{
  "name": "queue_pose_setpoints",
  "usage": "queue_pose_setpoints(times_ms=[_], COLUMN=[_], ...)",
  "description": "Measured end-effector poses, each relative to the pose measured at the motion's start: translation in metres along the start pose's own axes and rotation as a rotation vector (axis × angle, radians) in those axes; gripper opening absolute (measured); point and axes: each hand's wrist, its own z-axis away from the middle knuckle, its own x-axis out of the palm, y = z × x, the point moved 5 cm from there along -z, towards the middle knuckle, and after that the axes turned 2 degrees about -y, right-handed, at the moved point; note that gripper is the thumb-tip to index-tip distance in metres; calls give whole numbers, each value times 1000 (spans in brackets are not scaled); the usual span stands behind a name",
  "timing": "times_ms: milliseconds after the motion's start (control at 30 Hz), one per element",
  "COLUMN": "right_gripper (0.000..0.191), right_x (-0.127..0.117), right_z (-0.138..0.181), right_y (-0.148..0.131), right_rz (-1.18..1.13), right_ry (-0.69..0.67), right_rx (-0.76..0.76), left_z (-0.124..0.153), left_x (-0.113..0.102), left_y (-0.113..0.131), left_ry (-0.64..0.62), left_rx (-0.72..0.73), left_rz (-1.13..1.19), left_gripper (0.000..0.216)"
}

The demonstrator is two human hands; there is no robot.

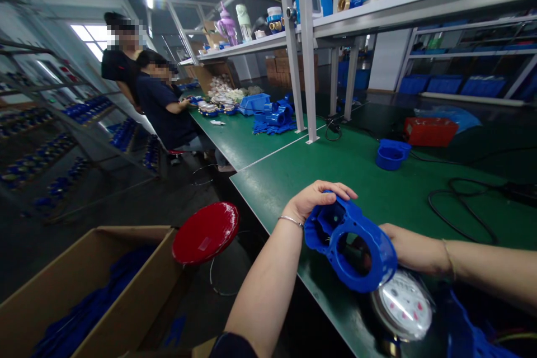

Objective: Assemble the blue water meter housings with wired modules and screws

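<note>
Both my hands hold a blue plastic meter housing (388, 235) tilted above the green workbench. My left hand (321, 197) is closed over its squarish compartment, with fingers along the top edge. Closed on the round ring end is my right hand (405, 246), and part of its fingers shows through the opening. Just below the ring sits a water meter (405, 305) with a white dial and a brass fitting. Another blue plastic part (470, 327) lies at the lower right, partly cut off by the frame.
Another blue housing (390, 155) and a red box (430, 131) stand farther back on the green bench (289, 170), near black cables. Metal shelf posts (308, 67) rise from it. A red stool (205, 233) and a carton (138, 291) of blue parts are left. Two people (163, 103) are beyond.
</note>
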Motion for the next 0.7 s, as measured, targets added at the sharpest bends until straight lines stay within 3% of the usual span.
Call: queue_pose_setpoints(times_ms=[133,267,367,500,600,700], right_gripper=[42,63,67,74,55,49], right_x=[-13,-33,-39,-34,-24,-16], right_z=[12,25,30,36,43,53], right_y=[0,-19,-38,-47,-44,-42], right_rz=[-369,-721,-561,-393,-474,-501], right_ry=[91,274,375,481,499,528], right_rx=[104,98,70,155,250,326], left_z=[-17,-37,-57,-79,-81,-65], left_x=[-1,4,12,16,11,5], left_y=[-4,-4,-3,-4,2,17], left_ry=[-35,-117,-189,-215,-118,36], left_rx=[-166,-337,-417,-442,-401,-353], left_rz=[-14,-28,-48,-142,-246,-374], left_gripper=[36,37,40,43,46,48])
